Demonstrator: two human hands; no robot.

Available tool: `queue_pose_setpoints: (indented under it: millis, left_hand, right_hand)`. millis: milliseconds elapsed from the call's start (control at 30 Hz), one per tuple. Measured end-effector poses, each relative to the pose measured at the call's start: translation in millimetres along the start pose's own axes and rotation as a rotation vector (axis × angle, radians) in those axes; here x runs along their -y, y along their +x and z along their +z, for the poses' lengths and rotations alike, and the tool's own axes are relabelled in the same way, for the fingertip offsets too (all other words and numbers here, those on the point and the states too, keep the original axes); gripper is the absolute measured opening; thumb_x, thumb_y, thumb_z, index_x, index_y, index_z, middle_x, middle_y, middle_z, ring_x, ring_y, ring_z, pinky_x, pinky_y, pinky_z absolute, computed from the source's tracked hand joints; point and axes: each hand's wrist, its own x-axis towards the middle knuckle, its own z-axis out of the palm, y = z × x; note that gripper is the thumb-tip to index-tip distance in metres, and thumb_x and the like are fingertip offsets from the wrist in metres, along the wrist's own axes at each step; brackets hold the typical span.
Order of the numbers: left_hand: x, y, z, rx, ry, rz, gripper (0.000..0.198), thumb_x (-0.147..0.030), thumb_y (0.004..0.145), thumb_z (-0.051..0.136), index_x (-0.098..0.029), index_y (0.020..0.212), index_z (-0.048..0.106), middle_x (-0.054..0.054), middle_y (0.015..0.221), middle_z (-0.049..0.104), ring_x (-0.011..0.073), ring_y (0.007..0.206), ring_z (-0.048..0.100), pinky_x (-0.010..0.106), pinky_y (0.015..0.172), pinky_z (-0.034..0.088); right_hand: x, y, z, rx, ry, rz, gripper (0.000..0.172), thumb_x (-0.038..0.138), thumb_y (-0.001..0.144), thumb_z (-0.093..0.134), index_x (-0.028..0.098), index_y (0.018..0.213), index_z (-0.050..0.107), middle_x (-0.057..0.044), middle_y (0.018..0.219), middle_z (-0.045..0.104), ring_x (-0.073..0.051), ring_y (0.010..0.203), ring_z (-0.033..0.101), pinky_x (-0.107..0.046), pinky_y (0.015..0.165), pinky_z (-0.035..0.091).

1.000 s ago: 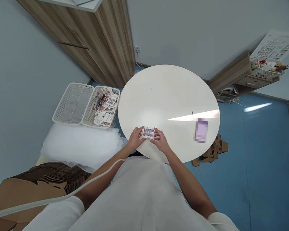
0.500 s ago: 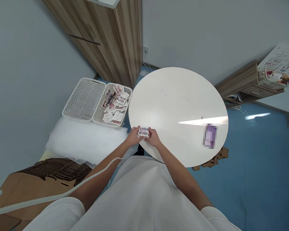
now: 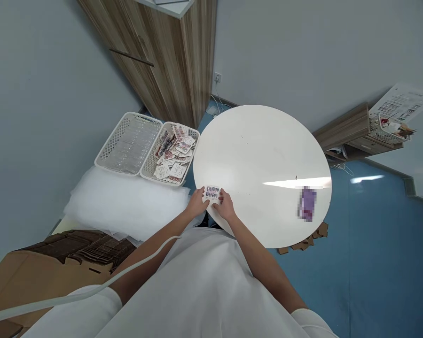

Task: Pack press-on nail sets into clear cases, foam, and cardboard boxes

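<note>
Nearest, a white garment (image 3: 193, 286) fills the bottom of the view, with a pale cable (image 3: 74, 295) curving across the left forearm. To the left lie folded brown cardboard (image 3: 45, 277) and, just beyond it, a broad stack of translucent white sheets (image 3: 127, 204). Ahead of the garment, the left hand (image 3: 195, 204) grips one short end of a small white card (image 3: 212, 192), and the right hand (image 3: 226, 205) grips the other, fingers and thumb curled about its edges. The card, bearing two rows of purplish oval pieces, is held face up over the near left edge of the round white surface (image 3: 257, 141). Near the right edge of the surface lies a purple object (image 3: 307, 204), blurred into blocks. Brown cardboard pieces (image 3: 322, 230) lie beyond that edge on the blue floor (image 3: 373, 249). Left of the surface, past the sheets, two white baskets stand side by side: the left basket (image 3: 107, 150) holds clear flat packets, the right basket (image 3: 150, 166) a jumbled heap of similar cards (image 3: 176, 155). Farther back rise a wood-grain cabinet (image 3: 176, 61), a wall socket (image 3: 217, 77) and, far right, a low wooden unit (image 3: 348, 126) carrying a filled basket (image 3: 382, 134).
</note>
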Motion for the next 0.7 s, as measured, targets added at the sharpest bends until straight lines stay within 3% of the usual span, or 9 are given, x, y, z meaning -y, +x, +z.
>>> queue_pose_setpoints:
  millis: [100,267,700]
  left_hand:
    - [-1,-5,1.9,0.002,-0.124,-0.052,0.065,-0.023,0.067,0.058,-0.013,0.127,0.034,0.014,0.121,0.046,0.0226,0.104,0.05,0.031,0.079,0.047]
    - [-2,-4,3.3,-0.032,-0.255,-0.045,0.066,-0.016,0.063,0.058,-0.017,0.126,0.037,0.011,0.123,0.048,0.022,0.109,0.049,0.034,0.089,0.043]
    - [6,40,-19.5,-0.078,-0.4,-0.031,0.068,-0.016,0.063,0.057,-0.017,0.128,0.037,0.01,0.126,0.048,0.0222,0.114,0.046,0.036,0.094,0.039]
  right_hand:
    - [-2,-3,0,-0.021,0.145,0.083,0.071,0.022,0.058,0.064,0.023,0.123,0.037,-0.008,0.118,0.047,-0.018,0.097,0.052,-0.034,0.084,0.044]
    - [1,0,4,-0.054,0.31,0.124,0.067,0.019,0.057,0.064,0.021,0.12,0.04,-0.009,0.117,0.05,-0.017,0.099,0.053,-0.035,0.089,0.041]
    - [28,39,12,-0.06,0.458,0.127,0.068,0.02,0.056,0.066,0.021,0.119,0.039,-0.011,0.118,0.051,-0.017,0.102,0.053,-0.037,0.093,0.04]
